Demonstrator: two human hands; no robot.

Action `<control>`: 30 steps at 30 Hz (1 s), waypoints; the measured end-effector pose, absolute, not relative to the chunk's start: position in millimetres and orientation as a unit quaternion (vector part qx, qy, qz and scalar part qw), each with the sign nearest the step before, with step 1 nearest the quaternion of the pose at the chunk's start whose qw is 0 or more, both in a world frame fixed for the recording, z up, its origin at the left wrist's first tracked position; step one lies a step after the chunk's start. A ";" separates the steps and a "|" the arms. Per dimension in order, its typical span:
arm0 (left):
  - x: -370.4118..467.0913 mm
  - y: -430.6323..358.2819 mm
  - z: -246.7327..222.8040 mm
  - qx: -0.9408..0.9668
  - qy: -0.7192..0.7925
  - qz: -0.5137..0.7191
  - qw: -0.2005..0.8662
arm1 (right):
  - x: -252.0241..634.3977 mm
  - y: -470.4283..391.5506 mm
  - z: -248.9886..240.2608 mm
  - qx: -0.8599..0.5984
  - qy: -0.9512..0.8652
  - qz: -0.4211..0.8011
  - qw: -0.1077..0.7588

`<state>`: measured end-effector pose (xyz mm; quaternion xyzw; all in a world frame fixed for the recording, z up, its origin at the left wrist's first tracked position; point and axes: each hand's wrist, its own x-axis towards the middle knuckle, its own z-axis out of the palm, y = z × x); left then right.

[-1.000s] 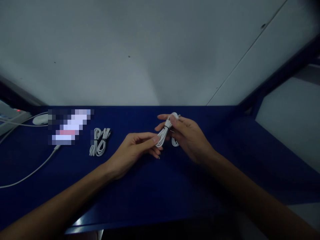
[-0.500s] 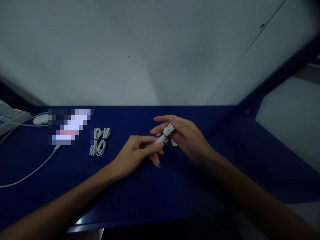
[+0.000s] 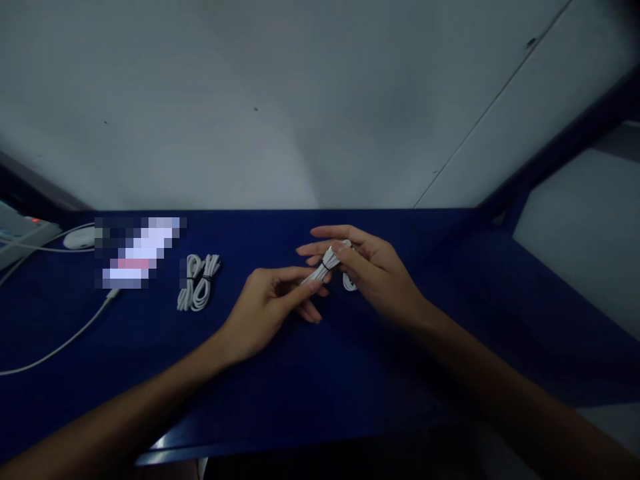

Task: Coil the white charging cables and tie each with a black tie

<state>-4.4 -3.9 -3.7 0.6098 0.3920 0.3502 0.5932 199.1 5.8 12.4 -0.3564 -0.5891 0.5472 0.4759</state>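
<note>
Above the blue table I hold a white cable bundle [image 3: 324, 265], folded lengthwise and bound at its middle with a black tie. My left hand [image 3: 270, 303] pinches its lower left end between thumb and fingers. At the upper right end, my right hand [image 3: 380, 273] grips the bundle with thumb and forefinger, its other fingers reaching out behind. Partly covered by the right hand, another white cable loop [image 3: 349, 283] shows just below it. To the left, two coiled white cables [image 3: 199, 283] with black ties lie side by side.
A blurred-out lit device [image 3: 140, 253] lies at the left, with a white charging cord [image 3: 90, 327] running from it. Behind it are a white mouse-shaped object [image 3: 80, 238] and a power strip [image 3: 30, 230] with a red light. A pale wall [image 3: 225, 120] rises behind the table [image 3: 300, 400].
The held bundle has shifted slightly left, and the right thumb now presses nearer its upper end. More of the cable loop beneath the right hand shows.
</note>
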 end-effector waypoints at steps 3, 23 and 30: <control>-3.9 -4.7 -2.2 0.610 0.385 0.349 0.598 | 198.1 7.2 11.0 -0.349 -0.574 0.559 0.486; -2.5 -3.6 8.4 0.550 0.294 0.273 0.733 | 198.2 7.7 7.2 -0.313 -0.528 0.641 0.461; -3.9 -7.2 8.6 0.570 0.271 0.222 0.743 | 194.4 3.0 8.5 -0.279 -0.506 0.701 0.417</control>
